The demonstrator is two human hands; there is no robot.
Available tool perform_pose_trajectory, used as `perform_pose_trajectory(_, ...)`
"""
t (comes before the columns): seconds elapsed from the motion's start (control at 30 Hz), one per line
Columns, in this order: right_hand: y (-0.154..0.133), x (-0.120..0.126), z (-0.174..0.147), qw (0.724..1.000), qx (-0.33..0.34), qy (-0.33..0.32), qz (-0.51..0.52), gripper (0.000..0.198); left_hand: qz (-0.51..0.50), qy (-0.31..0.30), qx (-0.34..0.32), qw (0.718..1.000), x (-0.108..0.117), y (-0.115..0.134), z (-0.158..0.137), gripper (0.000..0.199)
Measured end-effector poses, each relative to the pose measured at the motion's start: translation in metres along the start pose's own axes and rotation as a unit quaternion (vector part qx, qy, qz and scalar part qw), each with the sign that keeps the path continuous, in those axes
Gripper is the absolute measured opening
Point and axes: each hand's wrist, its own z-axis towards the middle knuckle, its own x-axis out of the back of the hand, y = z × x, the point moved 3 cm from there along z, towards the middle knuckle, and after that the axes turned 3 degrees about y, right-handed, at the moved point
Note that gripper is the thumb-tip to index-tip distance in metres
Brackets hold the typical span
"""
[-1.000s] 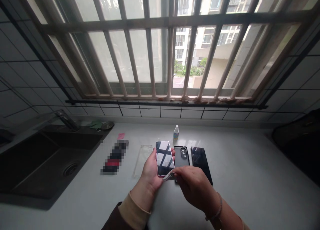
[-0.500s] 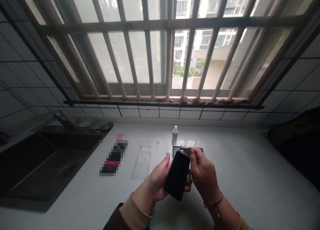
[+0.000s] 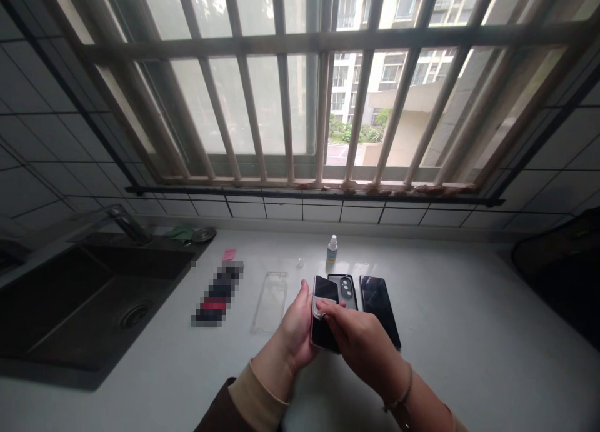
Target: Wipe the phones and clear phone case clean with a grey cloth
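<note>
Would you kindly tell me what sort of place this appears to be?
Probably a kitchen: a dark rectangular sink with a grey metal faucet sits in a smooth pale countertop along a white-tiled wall.

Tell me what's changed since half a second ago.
The right hand brought the cloth left and down from the top of the phone onto its screen; the phone's top swung left in the left hand. Neither hand let go. The bottle and clear case stayed put.
</note>
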Motion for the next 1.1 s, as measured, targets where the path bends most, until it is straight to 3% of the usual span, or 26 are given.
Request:
perform_pose_trajectory(0.27,-0.021,0.006,0.001,0.992,0.067,-0.08,0.074,0.033,0.0,0.109,-0.034,0.993,0.017,0.012,0.003,0.067)
perform_pose_trajectory(0.43,-0.028,0.014,0.001,0.988,-0.002,-0.089,0.124,0.021,-0.016,0.081,-0.045,0.996,0.013,0.02,-0.001,0.067)
perform_pose_trajectory(0.5,-0.022,0.017,0.002,0.982,-0.068,-0.056,0.164,0.024,-0.023,0.067,-0.051,0.996,0.008,0.023,-0.003,0.068)
perform_pose_trajectory(0.6,-0.004,0.024,0.002,0.961,-0.191,0.063,0.192,0.031,0.0,0.018,-0.04,0.999,0.0,0.022,-0.008,0.071)
perform_pose_trajectory(0.7,0.014,0.032,0.0,0.942,-0.264,0.169,0.116,0.036,0.044,-0.061,0.008,0.997,-0.006,0.016,-0.015,0.076)
perform_pose_trajectory(0.77,0.02,0.035,0.0,0.94,-0.272,0.197,0.057,0.035,0.067,-0.108,0.041,0.991,-0.009,0.01,-0.02,0.082)
perform_pose_trajectory(0.87,0.021,0.033,0.002,0.953,-0.242,0.18,0.02,0.032,0.079,-0.164,0.078,0.98,-0.013,0.002,-0.024,0.08)
perform_pose_trajectory(0.93,0.016,0.027,0.004,0.971,-0.188,0.147,0.007,0.03,0.073,-0.167,0.082,0.98,-0.014,-0.001,-0.023,0.074)
perform_pose_trajectory(1.1,0.001,0.009,0.004,0.998,-0.037,0.054,-0.001,0.031,0.029,-0.059,0.023,0.998,-0.01,0.003,-0.012,0.072)
